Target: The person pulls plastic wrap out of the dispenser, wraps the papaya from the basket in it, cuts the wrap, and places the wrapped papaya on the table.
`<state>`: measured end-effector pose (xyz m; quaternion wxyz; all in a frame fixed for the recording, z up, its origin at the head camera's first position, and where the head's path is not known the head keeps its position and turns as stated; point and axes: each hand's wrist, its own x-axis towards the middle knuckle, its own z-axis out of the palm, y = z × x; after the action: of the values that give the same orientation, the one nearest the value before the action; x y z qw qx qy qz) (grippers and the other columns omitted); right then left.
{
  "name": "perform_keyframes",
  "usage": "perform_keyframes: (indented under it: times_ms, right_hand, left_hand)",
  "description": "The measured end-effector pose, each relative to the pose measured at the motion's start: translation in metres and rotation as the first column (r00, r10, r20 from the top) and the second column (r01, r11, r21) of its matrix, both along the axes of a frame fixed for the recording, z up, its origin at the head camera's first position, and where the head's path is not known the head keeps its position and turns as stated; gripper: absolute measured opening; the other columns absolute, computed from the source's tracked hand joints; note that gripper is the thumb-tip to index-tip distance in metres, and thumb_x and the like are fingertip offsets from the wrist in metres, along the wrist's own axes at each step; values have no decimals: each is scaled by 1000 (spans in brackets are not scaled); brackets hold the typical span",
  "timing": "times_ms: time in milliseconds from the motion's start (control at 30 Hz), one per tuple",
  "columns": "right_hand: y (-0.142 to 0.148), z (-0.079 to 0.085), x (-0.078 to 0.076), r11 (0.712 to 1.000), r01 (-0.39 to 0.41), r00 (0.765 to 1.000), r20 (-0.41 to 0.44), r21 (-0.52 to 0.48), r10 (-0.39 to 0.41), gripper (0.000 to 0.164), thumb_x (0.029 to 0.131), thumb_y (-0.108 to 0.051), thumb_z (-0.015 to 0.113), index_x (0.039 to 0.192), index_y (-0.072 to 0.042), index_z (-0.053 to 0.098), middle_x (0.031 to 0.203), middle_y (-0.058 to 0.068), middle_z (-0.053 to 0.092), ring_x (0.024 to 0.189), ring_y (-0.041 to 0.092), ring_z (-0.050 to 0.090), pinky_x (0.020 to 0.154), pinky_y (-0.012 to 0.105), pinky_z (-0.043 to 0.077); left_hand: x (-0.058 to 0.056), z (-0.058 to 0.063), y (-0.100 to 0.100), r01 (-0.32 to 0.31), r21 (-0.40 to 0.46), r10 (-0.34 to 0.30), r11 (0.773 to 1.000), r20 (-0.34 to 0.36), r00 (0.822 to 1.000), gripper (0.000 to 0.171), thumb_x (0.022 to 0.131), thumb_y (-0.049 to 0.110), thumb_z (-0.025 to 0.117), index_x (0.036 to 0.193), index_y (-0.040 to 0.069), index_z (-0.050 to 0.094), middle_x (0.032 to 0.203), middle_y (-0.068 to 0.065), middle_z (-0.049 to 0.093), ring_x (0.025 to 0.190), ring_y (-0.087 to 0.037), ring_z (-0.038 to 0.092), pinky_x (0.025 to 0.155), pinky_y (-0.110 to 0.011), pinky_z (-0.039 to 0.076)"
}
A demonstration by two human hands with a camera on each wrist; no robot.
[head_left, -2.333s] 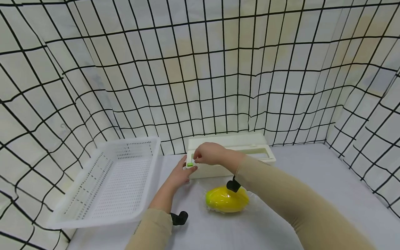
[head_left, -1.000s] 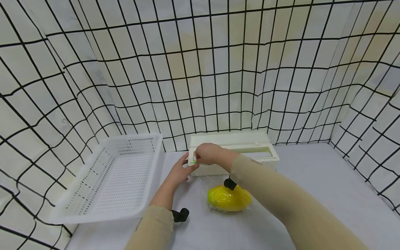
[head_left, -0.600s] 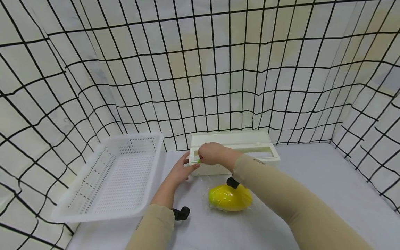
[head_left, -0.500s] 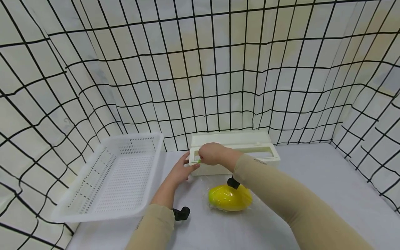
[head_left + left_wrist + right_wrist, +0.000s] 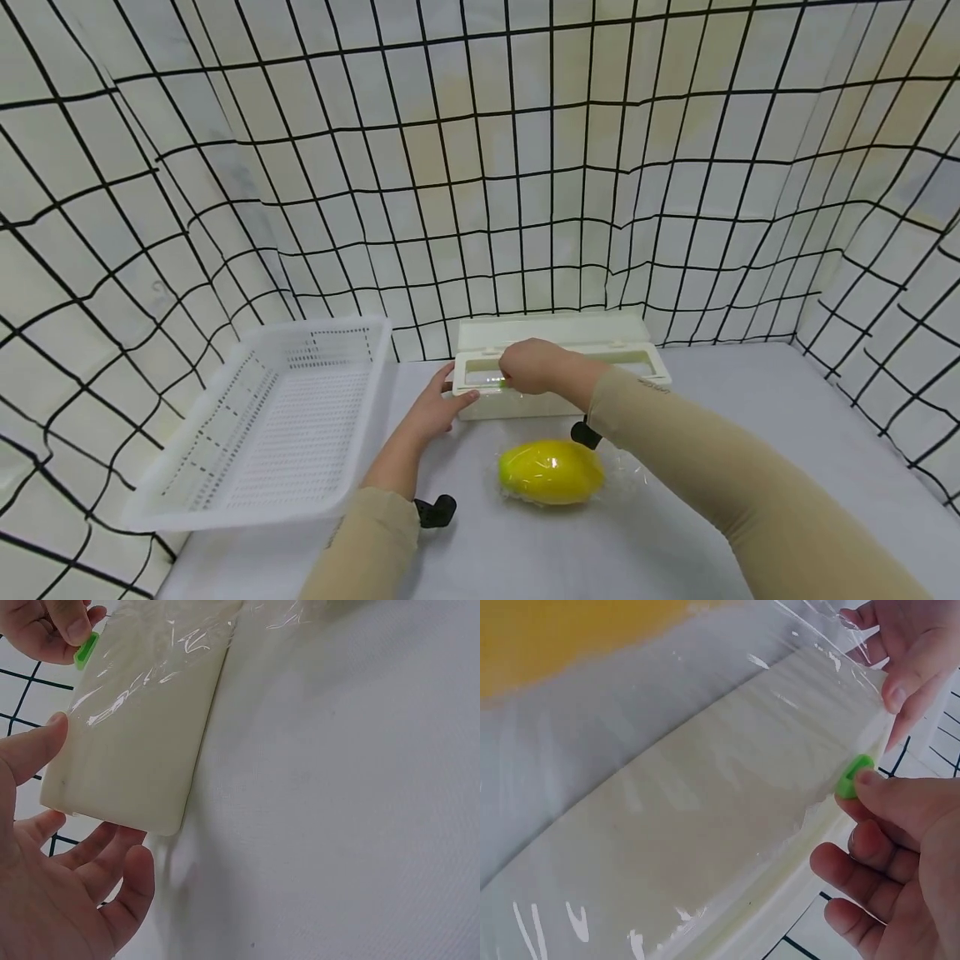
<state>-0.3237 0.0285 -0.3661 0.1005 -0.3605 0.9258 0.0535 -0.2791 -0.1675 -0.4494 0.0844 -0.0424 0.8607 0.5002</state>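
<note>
A cream plastic wrap dispenser (image 5: pixel 517 407) lies at the back of the table with its lid raised. My left hand (image 5: pixel 435 414) grips its left end; in the left wrist view the thumb is on the upper edge and the fingers are around the end. My right hand (image 5: pixel 532 365) pinches a small green slide cutter (image 5: pixel 853 777) between thumb and forefinger at the dispenser's front top edge. Clear film (image 5: pixel 780 697) drapes over the dispenser's front. In front of the dispenser, a glossy yellow fruit-shaped object (image 5: pixel 551 472), greenish at its left end, lies with clear film around it.
A white perforated plastic basket (image 5: pixel 296 442) stands to the left, close to my left forearm. Black wire grid (image 5: pixel 555 167) rises behind and along both sides. The tabletop (image 5: pixel 787 433) is covered in white cloth.
My right hand has slid the green cutter rightward along the dispenser's front edge, away from my left hand. My left hand keeps its hold on the left end.
</note>
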Motion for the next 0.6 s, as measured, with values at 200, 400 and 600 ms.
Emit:
perform_keyframes:
  times_ms: [200, 400, 600]
  right_hand:
    - [26, 0, 0, 1000, -27, 999, -41, 12, 27, 16, 100, -21, 59, 94, -12, 71, 86, -2, 66, 82, 17, 63, 83, 35, 53]
    - [63, 0, 2, 1000, -11, 997, -76, 2, 12, 13, 99, -19, 61, 92, -12, 70, 84, -2, 64, 76, 17, 60, 81, 36, 53]
    - [89, -7, 1, 999, -26, 994, -106, 34, 30, 11, 99, -21, 62, 96, -12, 69, 84, -3, 61, 76, 17, 56, 84, 37, 50]
  left_hand:
    - [-2, -1, 4, -7, 28, 7, 1000, 20, 1000, 84, 94, 44, 66, 159, 24, 16, 155, -17, 35, 118, -34, 54, 73, -35, 53]
    - [-4, -1, 3, -22, 39, 20, 999, 37, 999, 84, 95, 40, 65, 159, 24, 13, 156, -17, 31, 119, -34, 51, 72, -35, 51]
    - [-6, -3, 6, 1, 31, -2, 1000, 46, 999, 84, 96, 41, 63, 159, 22, 11, 157, -20, 28, 122, -36, 50, 73, -36, 52]
